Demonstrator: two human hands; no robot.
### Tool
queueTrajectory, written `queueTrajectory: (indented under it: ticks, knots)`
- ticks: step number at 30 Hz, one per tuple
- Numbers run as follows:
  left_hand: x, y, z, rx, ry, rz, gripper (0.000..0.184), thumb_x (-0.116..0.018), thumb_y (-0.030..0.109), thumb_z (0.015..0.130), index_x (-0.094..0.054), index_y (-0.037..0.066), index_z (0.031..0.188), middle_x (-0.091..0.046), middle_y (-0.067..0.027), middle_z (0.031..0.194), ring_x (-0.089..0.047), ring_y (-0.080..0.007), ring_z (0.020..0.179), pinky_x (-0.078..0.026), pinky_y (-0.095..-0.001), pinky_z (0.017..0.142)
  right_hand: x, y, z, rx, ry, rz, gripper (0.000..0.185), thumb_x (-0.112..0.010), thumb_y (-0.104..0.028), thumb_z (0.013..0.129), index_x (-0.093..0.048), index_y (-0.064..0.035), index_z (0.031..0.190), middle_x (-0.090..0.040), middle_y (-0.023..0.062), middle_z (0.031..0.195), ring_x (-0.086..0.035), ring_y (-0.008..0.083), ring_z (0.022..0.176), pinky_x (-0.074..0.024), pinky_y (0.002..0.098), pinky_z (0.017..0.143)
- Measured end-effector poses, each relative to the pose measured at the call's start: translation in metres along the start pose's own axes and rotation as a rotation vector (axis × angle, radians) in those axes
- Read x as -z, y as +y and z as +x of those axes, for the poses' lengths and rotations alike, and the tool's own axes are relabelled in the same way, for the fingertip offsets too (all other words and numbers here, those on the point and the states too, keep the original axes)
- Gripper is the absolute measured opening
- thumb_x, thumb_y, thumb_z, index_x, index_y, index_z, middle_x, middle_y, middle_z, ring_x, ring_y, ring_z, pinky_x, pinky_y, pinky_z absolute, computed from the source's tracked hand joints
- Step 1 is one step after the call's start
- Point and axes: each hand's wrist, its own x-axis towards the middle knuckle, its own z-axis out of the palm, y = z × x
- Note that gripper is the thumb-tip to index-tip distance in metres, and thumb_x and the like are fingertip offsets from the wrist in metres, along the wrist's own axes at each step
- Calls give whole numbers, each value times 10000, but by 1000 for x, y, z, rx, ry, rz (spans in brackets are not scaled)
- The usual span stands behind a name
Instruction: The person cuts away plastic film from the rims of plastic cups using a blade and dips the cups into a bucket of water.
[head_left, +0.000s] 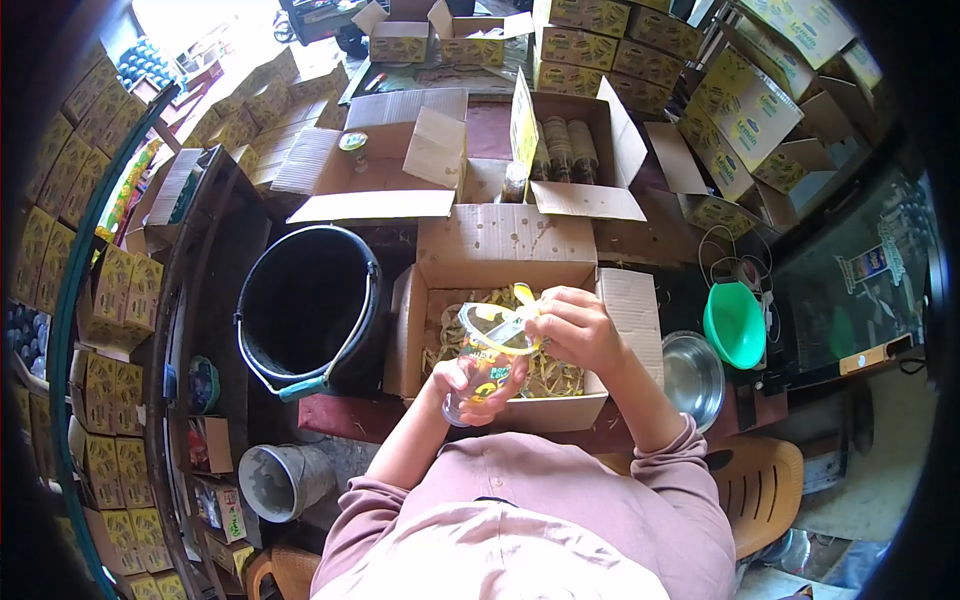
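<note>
My left hand is wrapped around a clear plastic cup with yellow and green print, held tilted in front of my chest. At the cup's mouth, my right hand pinches a yellow-edged clear film. A yellow end of it sticks up by the fingers. How much of the film is still joined to the rim I cannot tell. Just under both hands stands an open cardboard box, which holds many yellowish, crumpled strips.
A black bucket stands left of the box, with a grey pail lower down. To the right are a green basin and a metal bowl. Behind, one open carton holds a cup; another holds stacked cups.
</note>
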Motion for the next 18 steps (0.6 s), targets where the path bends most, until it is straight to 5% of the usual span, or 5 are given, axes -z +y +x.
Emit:
queueTrajectory:
  ticks: [3,7,10,13,18]
  knots:
    - [0,0,-1,9,26,-25,687,-686,136,626,-295,-76,1150,-505,-174,800,-506,-168,472,-411,-261,393,1,0,-2,-36,-6,32,182,-615,17,561,-556,-38,724,-589,73,732,-574,234,672,-498,336,615]
    - [-19,19,3,-44,317,584,789,-713,236,625,-296,29,1262,-491,-103,1054,-559,-180,830,-471,-288,727,14,-4,3,-91,52,-81,180,-605,43,555,-557,-30,713,-592,80,724,-573,240,657,-489,333,599]
    - [-28,22,6,-330,627,1137,625,-610,173,699,-316,64,1240,-491,-113,1117,-540,-182,914,-437,-299,811,20,-3,4,-100,57,-178,173,-608,46,559,-568,-25,711,-591,78,705,-574,231,646,-486,327,592]
    - [-49,22,14,-250,664,1689,554,-599,166,715,-351,50,1197,-520,-114,1063,-543,-177,920,-436,-318,819,21,-1,5,-110,33,-223,164,-619,39,566,-571,-30,706,-593,72,709,-578,222,656,-488,324,594]
    - [-46,1,27,-438,940,1811,541,-731,119,671,-430,38,1114,-583,-74,920,-579,-100,735,-487,-236,633,17,0,9,-108,7,-195,162,-630,25,574,-580,-36,716,-596,73,718,-579,224,664,-489,325,609]
